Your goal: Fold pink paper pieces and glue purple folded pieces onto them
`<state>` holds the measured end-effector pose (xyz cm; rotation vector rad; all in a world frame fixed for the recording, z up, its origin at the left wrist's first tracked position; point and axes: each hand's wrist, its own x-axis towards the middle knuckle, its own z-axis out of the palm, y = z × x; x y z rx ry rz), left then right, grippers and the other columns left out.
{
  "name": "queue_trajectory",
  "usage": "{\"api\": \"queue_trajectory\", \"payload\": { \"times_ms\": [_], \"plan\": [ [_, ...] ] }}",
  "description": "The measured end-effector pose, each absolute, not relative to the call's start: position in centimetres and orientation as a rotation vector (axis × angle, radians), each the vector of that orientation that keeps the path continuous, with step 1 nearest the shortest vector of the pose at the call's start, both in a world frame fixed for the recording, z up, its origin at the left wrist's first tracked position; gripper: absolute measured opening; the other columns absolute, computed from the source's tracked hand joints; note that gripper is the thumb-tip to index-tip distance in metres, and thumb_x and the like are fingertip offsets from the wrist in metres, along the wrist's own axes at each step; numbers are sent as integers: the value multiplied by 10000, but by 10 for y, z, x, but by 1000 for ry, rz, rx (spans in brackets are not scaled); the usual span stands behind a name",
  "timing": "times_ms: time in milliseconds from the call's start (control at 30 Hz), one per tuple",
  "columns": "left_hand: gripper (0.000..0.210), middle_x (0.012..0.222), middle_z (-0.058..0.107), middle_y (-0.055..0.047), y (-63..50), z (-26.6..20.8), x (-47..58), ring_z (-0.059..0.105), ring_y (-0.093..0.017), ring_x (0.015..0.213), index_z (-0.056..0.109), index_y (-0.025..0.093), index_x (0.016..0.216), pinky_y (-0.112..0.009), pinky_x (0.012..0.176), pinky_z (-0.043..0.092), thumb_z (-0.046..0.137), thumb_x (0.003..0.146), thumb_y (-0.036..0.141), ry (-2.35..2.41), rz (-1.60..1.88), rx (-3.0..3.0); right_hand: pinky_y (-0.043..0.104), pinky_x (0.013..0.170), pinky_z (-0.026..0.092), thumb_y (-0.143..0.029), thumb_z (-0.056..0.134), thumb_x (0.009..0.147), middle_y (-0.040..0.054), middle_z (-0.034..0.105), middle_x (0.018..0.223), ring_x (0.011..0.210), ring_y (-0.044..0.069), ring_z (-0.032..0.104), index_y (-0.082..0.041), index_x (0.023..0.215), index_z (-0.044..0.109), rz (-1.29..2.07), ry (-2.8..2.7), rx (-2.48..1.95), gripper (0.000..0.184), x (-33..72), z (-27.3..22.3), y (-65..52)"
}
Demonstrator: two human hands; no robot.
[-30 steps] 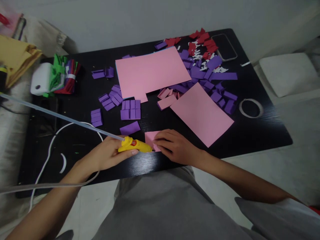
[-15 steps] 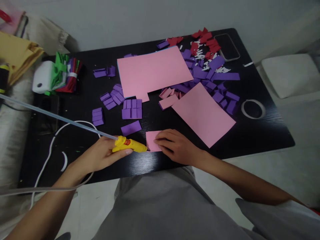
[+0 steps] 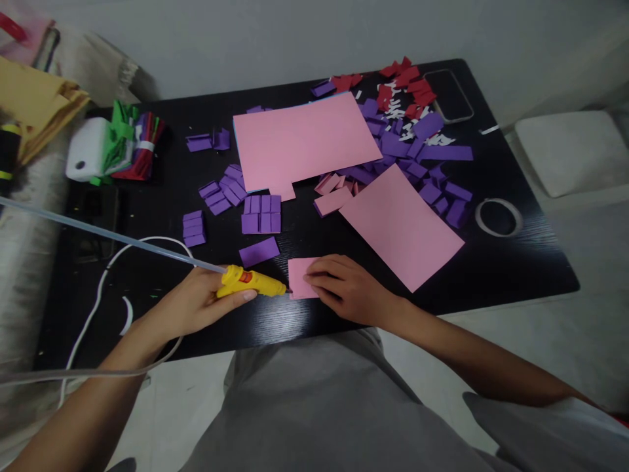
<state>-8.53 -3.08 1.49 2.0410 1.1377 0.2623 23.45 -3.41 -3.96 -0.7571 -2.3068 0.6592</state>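
Observation:
My left hand (image 3: 199,301) is wrapped round a yellow hot glue gun (image 3: 253,282) with a long clear glue stick (image 3: 122,237) sticking out of its back. The nozzle touches or nearly touches the left edge of a small pink paper piece (image 3: 299,275). Resting on that piece's right part, my right hand (image 3: 351,288) holds it at the table's front with fingers close together; its thumb is mostly hidden. Just beyond lie a flat purple strip (image 3: 259,252) and a block of folded purple pieces (image 3: 261,214).
On the black table (image 3: 521,275) lie a large pink sheet (image 3: 304,141), another pink sheet (image 3: 403,226), a purple paper heap (image 3: 393,144), red scraps (image 3: 420,92), a tape roll (image 3: 498,217) and a phone-shaped case (image 3: 449,95). The white cord (image 3: 98,295) loops at left.
My left hand and the glue gun have shifted slightly left, with the nozzle drawn back to the pink piece's edge. My right hand stays on the paper. The whole view moved a little.

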Motion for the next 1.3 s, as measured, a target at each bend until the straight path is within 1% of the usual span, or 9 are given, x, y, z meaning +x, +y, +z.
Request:
{"api": "queue_trajectory", "payload": {
  "times_ms": [367,533,767,900,1000,1067,1133,1200,1300],
  "plan": [
    [328,522,443,54,-23,20,-83,383,-84,444,693,182,757,-208,440,278,618,969,420,1222,257,2025,441,945,594,-113,563,1000,110,730,1120,1115,240,665,-164,1146,722,653,-2302,-756,221,234,-39,-34],
    [337,527,459,55,-19,15,-83,398,-83,446,696,175,777,-214,458,286,612,978,433,1229,287,2063,443,944,597,-123,551,1011,108,731,1122,1118,243,668,-176,1136,723,650,-2308,-764,219,234,-39,-35],
    [437,528,478,39,-15,17,-83,433,-100,470,622,172,670,-237,489,312,608,968,491,1326,287,2079,440,948,597,-120,567,1005,117,732,1121,1111,243,667,-146,1148,713,642,-2304,-745,206,234,-40,-34],
    [416,595,601,5,-12,23,-80,528,-131,520,677,148,781,-248,509,386,649,918,541,1489,403,1895,444,941,600,-131,559,1014,107,733,1121,1102,244,671,-169,1138,713,629,-2302,-747,202,234,-41,-34],
    [438,595,594,26,-5,28,-84,511,-123,482,654,135,894,-242,475,378,737,835,561,1705,544,1626,436,942,598,-119,563,1008,105,734,1111,1094,243,673,-163,1124,710,622,-2305,-743,192,234,-40,-34],
    [451,615,590,37,2,31,-93,505,-115,505,641,133,936,-237,504,385,780,802,540,1811,599,1527,429,949,594,-103,566,1001,107,737,1107,1102,242,670,-149,1118,705,605,-2314,-742,187,234,-39,-35],
    [439,656,613,16,10,34,-107,516,-121,560,651,131,903,-238,543,385,746,823,552,1915,626,1492,431,956,591,-97,565,1000,112,740,1120,1112,245,667,-137,1130,697,577,-2337,-742,190,234,-38,-35],
    [470,689,630,-15,16,37,-122,525,-139,593,663,135,832,-249,555,369,640,872,603,2104,614,1484,434,957,591,-97,554,1004,117,739,1137,1124,253,663,-131,1159,688,553,-2370,-736,208,234,-37,-35],
    [546,634,587,-36,25,40,-136,529,-179,611,627,168,707,-269,577,340,490,937,644,2373,342,1575,438,956,590,-87,542,1003,121,735,1138,1132,264,661,-127,1177,682,535,-2406,-728,227,234,-36,-35]
  ]
}}
